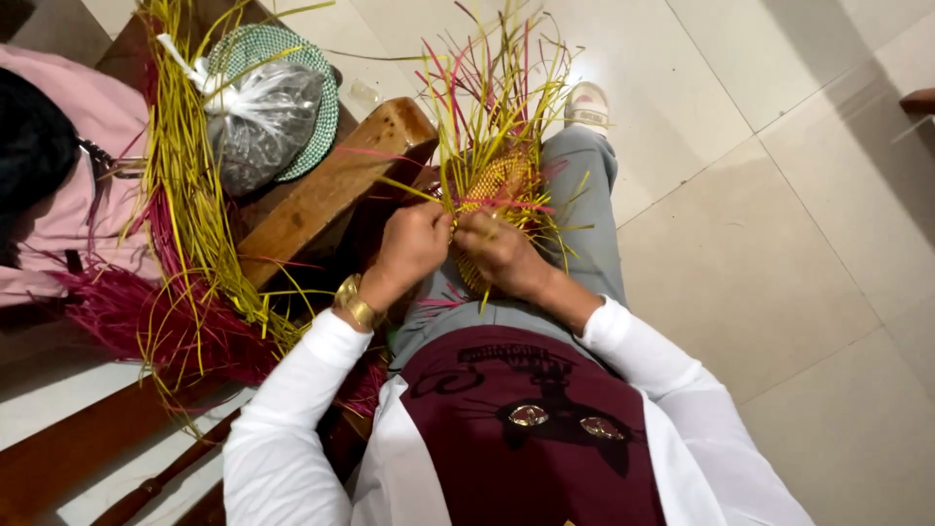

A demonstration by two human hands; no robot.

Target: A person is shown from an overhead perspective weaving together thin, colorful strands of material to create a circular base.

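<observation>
— Where's the piece you have in hand, and which way does it run?

— The woven piece (495, 185) rests on my lap, over my grey trousers (575, 209), just past my knuckles. Its long axis runs away from me, toward my white shoe (587, 103). The tight yellow weave sits nearest my hands, and the loose yellow and pink strips (492, 83) fan out from its far end, pointing up and away.

— And your hands?

— My left hand (414, 244) is closed on the near left edge of the weave, fingers curled around strips there. My right hand (499, 251) is closed on the near right edge, pinching strips too. The two hands almost touch. There's a gold watch (355, 302) on my left wrist.

— Any packages about?

— One clear plastic bag (258, 122), knotted at the top with a white twist, bulging with something dark and grainy. It lies on a round green-and-white woven mat (317, 102), to my left, on the wooden bench (331, 185). I can't make out any label on it.

— What else is on that side?

— A long bundle of yellow strips (190, 185) drapes down the bench beside the bag, with a heap of dark pink strips (146, 317) under its lower end. Further left is a pink bag (83, 166).
</observation>
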